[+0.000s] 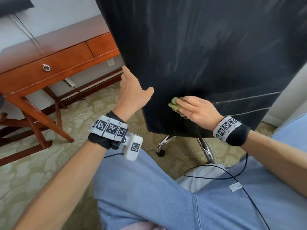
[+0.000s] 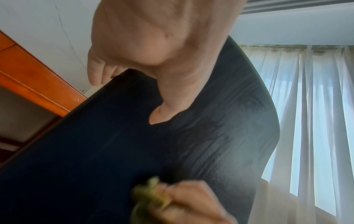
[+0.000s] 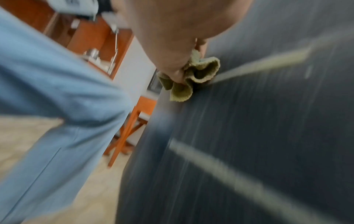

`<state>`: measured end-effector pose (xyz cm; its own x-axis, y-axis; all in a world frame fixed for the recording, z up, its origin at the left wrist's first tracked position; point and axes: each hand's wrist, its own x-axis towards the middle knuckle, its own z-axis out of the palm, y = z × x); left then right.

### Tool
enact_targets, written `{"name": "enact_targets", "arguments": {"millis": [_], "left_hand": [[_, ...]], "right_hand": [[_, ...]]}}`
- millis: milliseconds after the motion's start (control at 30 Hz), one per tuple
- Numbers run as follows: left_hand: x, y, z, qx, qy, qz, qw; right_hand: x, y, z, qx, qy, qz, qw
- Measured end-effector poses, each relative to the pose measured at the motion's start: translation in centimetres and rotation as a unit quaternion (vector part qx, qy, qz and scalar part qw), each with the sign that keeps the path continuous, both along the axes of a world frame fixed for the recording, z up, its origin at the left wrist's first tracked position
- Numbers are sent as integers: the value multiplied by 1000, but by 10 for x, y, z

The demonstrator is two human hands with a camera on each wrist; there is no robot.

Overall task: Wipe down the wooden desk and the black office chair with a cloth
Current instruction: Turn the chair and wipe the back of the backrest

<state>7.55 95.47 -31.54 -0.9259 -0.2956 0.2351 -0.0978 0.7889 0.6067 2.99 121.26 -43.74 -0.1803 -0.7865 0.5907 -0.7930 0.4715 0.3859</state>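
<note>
1. The black office chair (image 1: 207, 55) stands with its broad back turned to the person, and everything else here sits around that back panel. A crumpled green cloth (image 1: 176, 106) lies against the lower part of the panel, near its left side.
2. The right hand (image 1: 197, 110) presses the cloth to the chair, fingers bent over it and gripping it — the right wrist view shows the folds bunched under the fingers, which the head view hides.
3. The left hand (image 1: 132, 92) clasps the chair's left edge. From the head view only the back of the hand and a spread thumb show; the left wrist view adds that the thumb (image 2: 162, 115) presses flat on the back panel while the fingers (image 2: 95, 72) curl round the edge.
4. Only the head view shows the chrome base (image 1: 204, 146) under the chair's bottom edge, with patterned carpet (image 1: 41, 163) around it.
5. Only the left wrist view shows the pale curtains (image 2: 316, 106) beyond the chair's right, rounded edge.
6. The wooden desk (image 1: 54, 53) stands left of the chair, behind it — its drawer carries a ring pull (image 1: 46, 67). Open carpet lies between the desk's legs and the chair's left edge.
7. The person's blue trousers (image 1: 149, 188) are just below the chair's bottom edge, close to the base.
</note>
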Motion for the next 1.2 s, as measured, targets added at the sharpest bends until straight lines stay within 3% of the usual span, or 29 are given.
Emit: {"name": "enact_targets", "arguments": {"millis": [133, 267, 367, 467, 567, 667, 800, 900, 1000, 1067, 1133, 1200], "left_hand": [[0, 3, 2, 3, -4, 4, 1000], [4, 11, 4, 11, -2, 11, 1000], [9, 18, 3, 23, 25, 22, 999], [15, 25, 3, 15, 84, 30, 996], [20, 26, 6, -26, 162, 27, 986], [21, 24, 13, -66, 215, 18, 974], [17, 23, 21, -97, 254, 0, 962], [18, 28, 24, -129, 273, -28, 953], [21, 37, 25, -181, 274, -56, 943], [23, 45, 24, -214, 265, -74, 937], [24, 55, 23, -246, 256, -84, 931], [26, 65, 22, -270, 252, -91, 925]], "right_hand": [[1, 14, 35, -98, 26, -39, 994], [1, 15, 22, -93, 35, -34, 995], [-1, 14, -19, -10, -3, -11, 1000], [7, 16, -69, 162, -28, -9, 986], [14, 9, -78, 222, -62, -16, 973], [9, 3, -52, 168, -47, -11, 985], [8, -1, 13, -6, 0, -31, 1000], [10, 2, 53, -121, 25, -65, 990], [9, 11, 56, -168, 24, -70, 983], [9, 15, 35, -123, 29, -59, 990], [10, 18, -1, -10, -7, -53, 999], [16, 18, -40, 123, -66, -56, 989]]}}
